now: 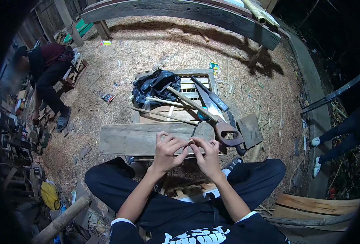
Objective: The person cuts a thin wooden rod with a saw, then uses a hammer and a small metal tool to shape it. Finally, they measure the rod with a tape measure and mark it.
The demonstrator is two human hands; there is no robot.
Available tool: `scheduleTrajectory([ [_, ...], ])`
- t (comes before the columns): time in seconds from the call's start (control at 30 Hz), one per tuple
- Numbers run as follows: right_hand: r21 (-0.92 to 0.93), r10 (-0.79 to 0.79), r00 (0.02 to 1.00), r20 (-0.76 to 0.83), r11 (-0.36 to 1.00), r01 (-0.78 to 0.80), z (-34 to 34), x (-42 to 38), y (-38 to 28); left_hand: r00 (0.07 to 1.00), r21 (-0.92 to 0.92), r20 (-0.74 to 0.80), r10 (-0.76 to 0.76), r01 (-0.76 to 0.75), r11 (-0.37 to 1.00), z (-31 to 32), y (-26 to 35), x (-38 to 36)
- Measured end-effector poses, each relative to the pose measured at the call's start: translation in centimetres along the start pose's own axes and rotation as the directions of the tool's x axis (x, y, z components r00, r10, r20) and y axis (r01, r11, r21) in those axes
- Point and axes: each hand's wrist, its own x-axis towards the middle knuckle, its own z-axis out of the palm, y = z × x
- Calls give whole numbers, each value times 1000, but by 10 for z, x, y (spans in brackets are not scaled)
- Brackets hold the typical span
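My left hand (170,151) and my right hand (205,152) meet above the near edge of a wooden board (135,136). The fingertips of both are pinched together around something small that I cannot make out. Just beyond the fingers is a thin dark rod (194,130). Right of my right hand lies a handsaw with a brown wooden handle (224,131). Past the board, bamboo sticks (163,114) and a black plastic bag (155,86) lie on a slatted wooden table (193,72). A dark-handled tool (217,101) rests near the saw blade.
A square wooden piece (250,131) sits right of the saw. A long wooden bench (180,12) spans the back. One person (50,73) bends over at the left; another person's legs (338,136) show at the right. Shavings cover the ground. A bamboo pole (62,219) is at lower left.
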Motion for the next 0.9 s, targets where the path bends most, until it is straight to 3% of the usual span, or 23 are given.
scheduleTrajectory([
  [0.07, 186, 191, 981, 44, 963, -196, -5, 1, 2, 1000, 0, 1, 9, -9, 1000, 0, -1, -1],
  [0.1, 185, 192, 981, 41, 963, -196, -10, 3, 4, 1000, 1, 26, -15, 15, 1000, 0, 0, -1],
  [0.2, -15, 23, 967, -255, 1000, -27, -27, 19, 7, 999, 52, 34, -18, 17, 999, 0, -2, 1],
  [0.33, -194, 44, 945, -324, 975, -112, -44, 9, 26, 995, 111, 74, -70, 61, 992, 0, -3, 2],
  [0.37, -194, 46, 945, -323, 975, -113, -43, 4, 33, 992, 110, 82, -92, 83, 990, 0, -3, 3],
  [0.47, -385, -183, 964, -191, 918, 98, -32, -15, 52, 985, 106, 155, -79, 62, 992, 8, -13, -4],
  [0.57, -446, -283, 947, -152, 875, 190, -9, -25, 63, 976, 86, 209, -58, 41, 995, 19, -17, -5],
  [0.9, -488, -223, 975, -23, 853, 184, -10, -40, 64, 952, 29, 302, 52, -64, 998, 45, -10, -4],
])
